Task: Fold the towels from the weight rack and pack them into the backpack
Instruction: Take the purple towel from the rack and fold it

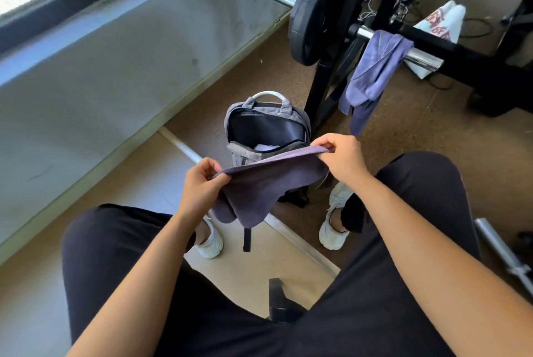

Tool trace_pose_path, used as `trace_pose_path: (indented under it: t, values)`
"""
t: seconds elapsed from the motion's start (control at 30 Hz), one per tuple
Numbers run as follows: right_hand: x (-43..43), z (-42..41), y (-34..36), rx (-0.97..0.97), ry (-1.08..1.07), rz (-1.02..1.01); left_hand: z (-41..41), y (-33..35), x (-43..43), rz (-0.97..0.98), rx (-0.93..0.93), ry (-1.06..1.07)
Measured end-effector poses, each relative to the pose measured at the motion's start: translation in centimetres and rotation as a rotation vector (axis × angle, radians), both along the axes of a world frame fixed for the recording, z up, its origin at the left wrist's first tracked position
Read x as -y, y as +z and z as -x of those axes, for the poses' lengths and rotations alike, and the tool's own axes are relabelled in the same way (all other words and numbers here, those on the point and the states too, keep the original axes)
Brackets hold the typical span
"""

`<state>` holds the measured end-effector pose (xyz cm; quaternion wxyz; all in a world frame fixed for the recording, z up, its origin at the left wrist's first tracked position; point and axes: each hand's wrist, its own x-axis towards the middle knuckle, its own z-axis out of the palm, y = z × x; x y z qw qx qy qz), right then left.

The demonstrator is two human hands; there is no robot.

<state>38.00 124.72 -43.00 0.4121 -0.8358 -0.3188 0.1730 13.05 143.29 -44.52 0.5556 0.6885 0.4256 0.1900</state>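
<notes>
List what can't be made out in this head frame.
- Backpack contents, head view: the held towel crosses the front of the opening. Only a pale scrap shows inside, so the number packed is unknown.
- Backpack's lower front: hidden behind that towel.
- Draped towel on the chrome bar: bunched, so one towel or two is unclear.
- White bag, far right: red print too blurred and small to read.

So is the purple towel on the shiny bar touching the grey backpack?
Apart. Head view shows a black rack post between the hanging purple towel and grey backpack.
</notes>
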Motion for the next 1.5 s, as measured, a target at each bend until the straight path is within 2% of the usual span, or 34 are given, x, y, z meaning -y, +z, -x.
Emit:
trace_pose_path:
  t: [0.13,0.27,0.43,0.57,0.7,0.8,0.93,1.0,1.07,1.17,1.23,1.3,1.37,1.43,1.5]
  values:
    - [0.9,-0.9,1.6,-0.185,0.063,-0.046,0.2,-2.4,-0.9,-0.152,-0.298,-0.124]
    - [0.9,-1.1,2.1,-0.202,-0.118,-0.195,0.1,-3.9,-1.0,-0.208,-0.545,-0.187]
    - [1.1,-2.2,2.1,-0.124,-0.402,-0.246,0.0,-4.5,-1.0,-0.190,-0.588,-0.202]
    - [1.6,-3.5,1.5,-0.063,-0.484,-0.179,0.1,-4.7,-0.8,-0.160,-0.612,-0.270]
    - [1.9,-4.4,0.7,-0.037,-0.565,-0.237,0.5,-5.3,-1.3,-0.154,-0.709,-0.250]
    - [2.3,-5.1,0.4,-0.059,-0.638,-0.231,0.8,-5.6,-1.4,-0.121,-0.758,-0.239]
    - [2.2,-5.1,0.5,-0.219,-0.680,-0.241,1.1,-5.9,-1.9,-0.089,-0.794,-0.221]
    - [2.0,-5.2,0.3,-0.299,-0.688,-0.186,1.1,-5.8,-1.7,-0.032,-0.726,-0.187]
    - [1.9,-4.8,0.2,-0.374,-0.665,-0.122,0.7,-5.4,-1.2,0.111,-0.583,-0.131]
    - [1.9,-3.9,0.2,-0.266,-0.508,0.049,-0.3,-3.8,-0.3,0.347,-0.384,0.013]
    - [1.6,-3.2,0.2,-0.240,-0.426,0.132,-0.6,-2.5,-0.2,0.594,-0.257,0.094]
    - [1.2,-2.3,0.5,-0.430,-0.430,0.058,-0.7,-1.5,-0.1,0.756,-0.120,0.130]
    - [0.9,-1.1,0.4,-0.692,-0.419,-0.091,-0.8,-0.8,0.2,0.758,-0.070,0.111]
    - [0.5,0.5,0.3,-0.875,-0.283,-0.200,-1.0,0.0,1.1,0.752,-0.029,0.037]
    - [0.4,2.4,0.7,-0.983,-0.094,-0.208,-1.4,0.7,2.4,0.761,0.055,-0.056]
